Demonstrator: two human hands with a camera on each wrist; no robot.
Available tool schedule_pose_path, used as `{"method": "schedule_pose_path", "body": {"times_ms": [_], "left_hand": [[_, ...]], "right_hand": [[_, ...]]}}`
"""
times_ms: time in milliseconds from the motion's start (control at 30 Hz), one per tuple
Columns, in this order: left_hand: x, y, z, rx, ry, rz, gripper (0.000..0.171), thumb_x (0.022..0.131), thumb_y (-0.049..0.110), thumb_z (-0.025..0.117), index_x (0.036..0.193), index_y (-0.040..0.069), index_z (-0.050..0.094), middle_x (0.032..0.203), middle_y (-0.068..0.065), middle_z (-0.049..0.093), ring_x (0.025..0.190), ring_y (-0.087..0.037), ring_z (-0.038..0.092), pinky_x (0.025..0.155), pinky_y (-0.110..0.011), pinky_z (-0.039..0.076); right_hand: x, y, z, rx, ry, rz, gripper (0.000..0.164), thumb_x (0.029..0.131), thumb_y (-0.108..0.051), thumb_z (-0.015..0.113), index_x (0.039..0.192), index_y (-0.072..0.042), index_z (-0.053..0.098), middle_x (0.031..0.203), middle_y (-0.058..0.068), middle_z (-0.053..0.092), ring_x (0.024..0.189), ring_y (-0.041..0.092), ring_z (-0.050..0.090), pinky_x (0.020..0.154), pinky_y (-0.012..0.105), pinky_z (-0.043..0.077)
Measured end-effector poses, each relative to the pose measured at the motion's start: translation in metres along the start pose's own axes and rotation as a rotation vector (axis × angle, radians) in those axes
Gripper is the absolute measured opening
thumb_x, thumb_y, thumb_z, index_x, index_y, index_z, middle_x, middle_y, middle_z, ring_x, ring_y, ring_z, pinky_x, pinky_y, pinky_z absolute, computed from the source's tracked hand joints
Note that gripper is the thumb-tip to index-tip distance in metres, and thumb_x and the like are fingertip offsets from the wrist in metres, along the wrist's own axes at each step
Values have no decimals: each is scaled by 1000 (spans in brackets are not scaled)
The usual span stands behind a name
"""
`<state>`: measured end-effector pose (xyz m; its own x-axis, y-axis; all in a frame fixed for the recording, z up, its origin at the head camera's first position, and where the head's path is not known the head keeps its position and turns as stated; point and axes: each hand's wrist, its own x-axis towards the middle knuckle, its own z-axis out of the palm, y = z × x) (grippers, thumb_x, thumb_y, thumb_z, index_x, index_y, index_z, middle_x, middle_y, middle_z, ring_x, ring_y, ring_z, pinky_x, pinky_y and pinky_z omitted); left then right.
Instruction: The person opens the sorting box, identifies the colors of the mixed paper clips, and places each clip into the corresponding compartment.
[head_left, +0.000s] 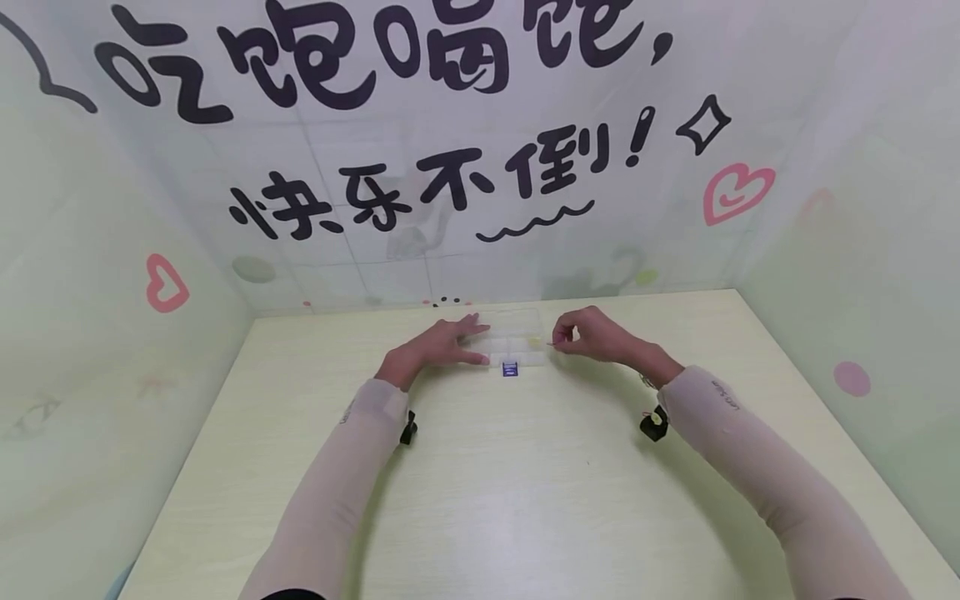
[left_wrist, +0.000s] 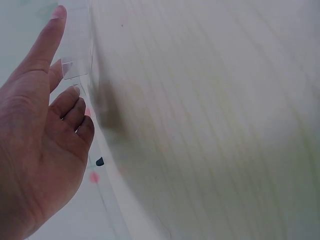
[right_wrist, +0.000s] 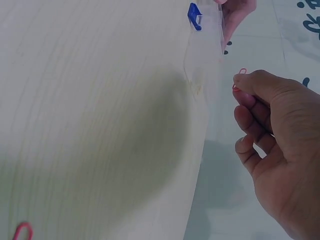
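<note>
A clear box [head_left: 498,345] sits near the far edge of the tabletop [head_left: 495,500]. The head view shows it divided inside, with a small yellow patch [head_left: 535,341] toward its right end; what that patch is cannot be made out. A blue clasp [head_left: 510,368] is on the box's near side; the right wrist view shows it standing out from the wall, while the left wrist view does not show it.

The right hand [right_wrist: 280,130], just beyond the box's right end, pinches a thin red paper clip [right_wrist: 243,70] between thumb and forefinger. The clip's loop is plain in the right wrist view but only a sliver in the head view. The left hand [head_left: 448,340] rests against the box's left end, thumb and fingers spread; the left wrist view adds its last fingers bent beside the box's end.

Only the right wrist view has a pink loop [right_wrist: 22,231], well apart from the box and cut off by the frame. Behind the box rises a printed backdrop [head_left: 420,283].
</note>
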<state>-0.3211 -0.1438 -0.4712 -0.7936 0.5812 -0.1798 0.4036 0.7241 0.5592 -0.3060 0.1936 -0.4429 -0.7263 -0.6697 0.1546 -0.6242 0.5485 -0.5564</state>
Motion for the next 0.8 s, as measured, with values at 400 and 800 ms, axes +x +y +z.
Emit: {"method": "schedule_pose_path", "body": {"times_ms": [400,800], "left_hand": [[-1,1,0,14,-1,-6,81,96,48,76,164,18,42,176,-13,19,163,-36,15,132,-54,16],[0,1,0,-2,4,-8,82,95,48,78,163,19,44,176,-12,19,163,-33,16,132,-51,17]], "right_hand": [[16,-4,14,-20,-11,19,9,93,-3,79,88,-9,75,84,-2,73,78,12,62,73,29,52],[19,-4,26,-32,11,0,5,91,0,79,90,-5,76,86,3,75,80,16,65,77,35,58]]}}
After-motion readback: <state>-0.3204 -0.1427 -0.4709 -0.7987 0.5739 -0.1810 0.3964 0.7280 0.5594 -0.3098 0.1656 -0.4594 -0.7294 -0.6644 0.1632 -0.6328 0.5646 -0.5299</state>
